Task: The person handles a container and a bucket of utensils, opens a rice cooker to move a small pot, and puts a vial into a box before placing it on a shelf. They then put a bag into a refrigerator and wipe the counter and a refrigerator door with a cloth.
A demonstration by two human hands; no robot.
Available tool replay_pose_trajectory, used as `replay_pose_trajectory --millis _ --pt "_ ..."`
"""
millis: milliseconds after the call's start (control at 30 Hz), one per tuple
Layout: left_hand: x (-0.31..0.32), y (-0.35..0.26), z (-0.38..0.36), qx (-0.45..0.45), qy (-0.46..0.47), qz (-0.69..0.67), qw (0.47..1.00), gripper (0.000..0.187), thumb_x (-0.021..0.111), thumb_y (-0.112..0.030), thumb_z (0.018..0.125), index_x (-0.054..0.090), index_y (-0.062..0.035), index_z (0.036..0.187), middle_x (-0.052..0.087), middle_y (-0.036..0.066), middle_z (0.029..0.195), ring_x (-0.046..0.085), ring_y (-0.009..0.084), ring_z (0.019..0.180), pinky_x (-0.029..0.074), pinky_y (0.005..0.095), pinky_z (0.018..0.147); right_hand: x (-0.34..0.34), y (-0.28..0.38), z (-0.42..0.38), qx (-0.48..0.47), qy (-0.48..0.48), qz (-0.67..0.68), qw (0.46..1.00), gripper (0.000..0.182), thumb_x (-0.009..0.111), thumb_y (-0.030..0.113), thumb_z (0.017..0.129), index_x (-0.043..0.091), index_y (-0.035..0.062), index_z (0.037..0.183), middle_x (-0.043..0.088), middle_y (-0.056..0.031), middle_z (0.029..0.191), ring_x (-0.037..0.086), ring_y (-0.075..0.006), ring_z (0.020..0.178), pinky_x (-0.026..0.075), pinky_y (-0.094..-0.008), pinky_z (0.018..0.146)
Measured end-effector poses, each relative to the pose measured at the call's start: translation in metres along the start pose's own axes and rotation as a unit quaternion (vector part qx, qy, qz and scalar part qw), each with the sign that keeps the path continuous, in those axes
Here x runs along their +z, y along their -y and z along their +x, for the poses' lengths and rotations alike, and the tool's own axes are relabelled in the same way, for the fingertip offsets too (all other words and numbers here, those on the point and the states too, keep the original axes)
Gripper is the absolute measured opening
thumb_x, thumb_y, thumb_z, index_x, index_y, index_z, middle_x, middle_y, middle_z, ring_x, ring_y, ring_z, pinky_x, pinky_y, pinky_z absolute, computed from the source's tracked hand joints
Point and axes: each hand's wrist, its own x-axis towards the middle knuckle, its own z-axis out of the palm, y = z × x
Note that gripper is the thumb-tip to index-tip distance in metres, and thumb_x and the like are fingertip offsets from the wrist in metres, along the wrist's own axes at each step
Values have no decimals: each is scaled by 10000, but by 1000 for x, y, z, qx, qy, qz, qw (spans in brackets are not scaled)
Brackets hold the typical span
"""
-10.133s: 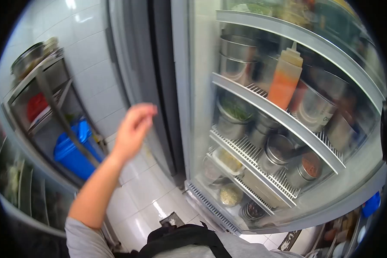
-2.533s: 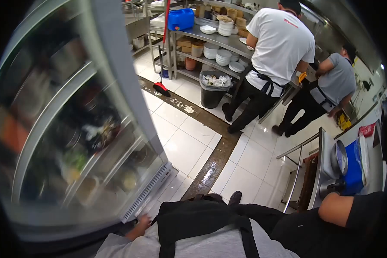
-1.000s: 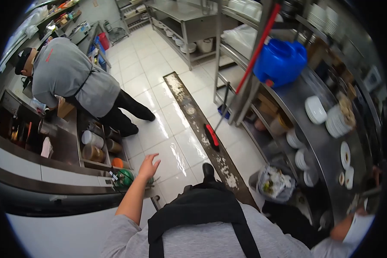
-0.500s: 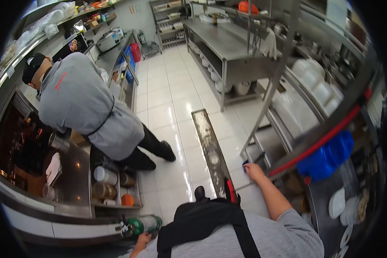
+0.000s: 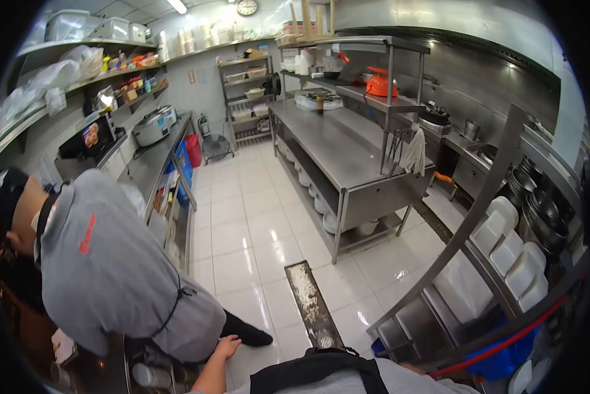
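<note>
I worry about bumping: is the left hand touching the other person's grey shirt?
Cannot tell: in the head view, the left hand overlaps the grey shirt, hiding any gap.

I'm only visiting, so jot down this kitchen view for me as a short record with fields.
Left hand: bare, beside a co-worker's grey cloth shirt; contact unclear
Right hand: not visible
Ahead: long grey metal table
Floor: glossy white tiles, dark narrow strip specked pale
Right side: white rounded containers near a grey metal post
</note>
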Motion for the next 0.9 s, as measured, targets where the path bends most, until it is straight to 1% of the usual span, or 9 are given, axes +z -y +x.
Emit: replay_pose_trajectory --millis 133,200,333,467,567,667,800,833,900 --pt "-51 -105 115 108 -16 28 994 463 621 -365 876 602 -58 1222 654 202 1104 624 328 1042 486 382 918 -18 -28 100 -10 -72 12 997 406 598 439 809 721 112 1016 673 -187 1037 648 -370 953 503 -434 839" --pt "-63 -140 157 127 -73 37 989 471 626 -373 871 599 -67 1227 656 203 1061 637 321 980 496 388 894 -108 -2 109 -98 11 58 993 416 588 440 815 722 97 1009 668 -186 1063 641 -369 986 499 -428 863" --pt "-64 -168 212 119 -88 18 989 537 654 -427 840 586 -88 1251 617 220 1133 599 347 1033 482 416 911 -305 132 217 -175 -92 -110 974 339 516 151 766 707 90 1039 661 -163 1106 633 -339 1020 494 -407 887" --pt "-49 -190 211 39 -64 146 987 530 611 -461 853 578 -123 1260 571 182 1256 524 332 1186 442 444 971 -501 257 263 -286 -256 19 923 452 476 98 806 581 85 1245 596 -227 1198 572 -374 1102 439 -440 977" --pt "-31 -208 206 -12 -54 264 963 553 554 -567 840 555 -251 1295 602 77 1239 551 255 1173 320 523 1012 -632 333 242 -305 -364 -58 878 500 611 227 825 506 141 1306 432 -142 1381 394 -335 1292 382 -520 1004" --pt "-33 -230 207 -114 7 316 942 556 564 -561 835 550 -255 1299 596 72 1250 546 262 1180 322 517 1008 -734 382 253 -330 -466 -50 820 486 589 175 823 510 135 1301 409 -126 1414 350 -328 1334 362 -536 1009" --pt "-25 -231 247 -157 29 150 976 562 674 -208 822 500 -172 1355 653 111 1162 627 280 1005 459 436 852 -817 430 323 -282 -511 -64 810 563 636 187 800 472 116 1334 337 -128 1475 297 -336 1373 347 -550 1014" --pt "-45 -243 256 -141 76 36 986 618 689 -264 800 474 -86 1351 629 247 1129 605 403 1048 492 443 877 -831 435 339 -264 -517 -71 811 571 620 184 810 452 107 1350 300 -136 1503 268 -338 1393 303 -564 1051" --pt "-70 -273 289 -123 70 49 989 549 674 -250 815 516 -73 1311 625 248 1139 606 393 1050 489 441 871 -843 437 367 -228 -535 -61 811 557 591 171 826 443 111 1360 295 -140 1506 265 -341 1395 286 -568 1064"
